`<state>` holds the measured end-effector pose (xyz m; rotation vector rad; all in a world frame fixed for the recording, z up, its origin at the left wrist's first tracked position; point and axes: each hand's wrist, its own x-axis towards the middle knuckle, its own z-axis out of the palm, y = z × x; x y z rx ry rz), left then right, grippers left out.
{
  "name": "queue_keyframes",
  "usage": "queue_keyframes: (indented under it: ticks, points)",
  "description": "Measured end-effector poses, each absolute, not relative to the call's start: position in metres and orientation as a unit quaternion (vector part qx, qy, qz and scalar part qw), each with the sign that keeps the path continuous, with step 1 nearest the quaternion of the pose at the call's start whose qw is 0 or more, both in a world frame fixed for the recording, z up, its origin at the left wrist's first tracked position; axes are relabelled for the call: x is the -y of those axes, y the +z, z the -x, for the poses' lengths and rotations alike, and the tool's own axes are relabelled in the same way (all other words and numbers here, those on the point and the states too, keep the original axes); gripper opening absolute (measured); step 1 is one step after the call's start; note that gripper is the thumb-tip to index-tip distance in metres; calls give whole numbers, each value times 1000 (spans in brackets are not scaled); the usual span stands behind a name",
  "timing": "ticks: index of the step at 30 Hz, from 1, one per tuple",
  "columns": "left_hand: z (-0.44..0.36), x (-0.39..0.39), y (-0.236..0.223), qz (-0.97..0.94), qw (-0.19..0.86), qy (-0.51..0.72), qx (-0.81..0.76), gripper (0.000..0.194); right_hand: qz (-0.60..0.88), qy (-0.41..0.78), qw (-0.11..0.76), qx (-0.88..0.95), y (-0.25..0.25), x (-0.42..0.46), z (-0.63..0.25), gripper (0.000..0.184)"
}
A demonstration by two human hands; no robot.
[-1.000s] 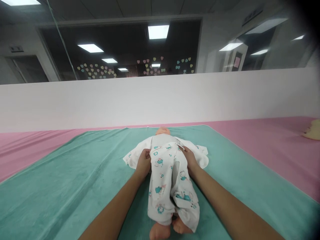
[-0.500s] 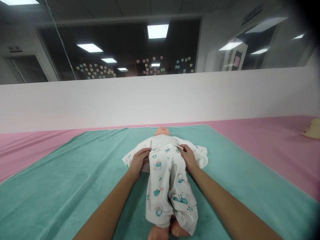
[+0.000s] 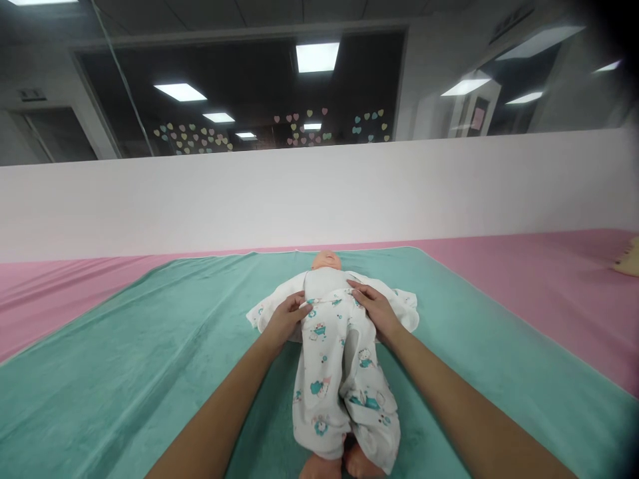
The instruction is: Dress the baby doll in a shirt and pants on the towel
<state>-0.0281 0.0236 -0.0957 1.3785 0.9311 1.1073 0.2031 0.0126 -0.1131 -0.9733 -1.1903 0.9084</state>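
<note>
A baby doll (image 3: 327, 260) lies on its back, head at the far end and bare feet toward me. White baby pants (image 3: 319, 372) with teal and pink cartoon prints cover its legs. A white top (image 3: 324, 282) with wide sleeves spreads under and around its chest. At the left side of the waistband, my left hand (image 3: 287, 318) is closed, thumb over the edge of the cloth. My right hand (image 3: 378, 309) pinches the waistband on the other side, its fingers reaching over onto the belly. The fingertips under the cloth are partly hidden.
Beneath the doll is a teal blanket (image 3: 150, 346) laid over a pink surface (image 3: 524, 279). A low white wall (image 3: 319, 196) with glass above it runs along the back. Part of a yellow object (image 3: 628, 259) shows at the right edge.
My right hand's fingers have shifted further over the waistband onto the belly. My left thumb has come over the waistband edge. The view has tilted very slightly.
</note>
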Motion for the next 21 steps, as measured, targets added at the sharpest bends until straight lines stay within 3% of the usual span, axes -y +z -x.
queue_keyframes:
  ticks: [8,21]
  points:
    - [28,-24,-95,-553,543,467,-427,45,472,413,630,458,-123,-22,-209,35]
    - [31,-15,-83,-638,490,428,-412,28,521,368,614,465,-133,-29,-210,32]
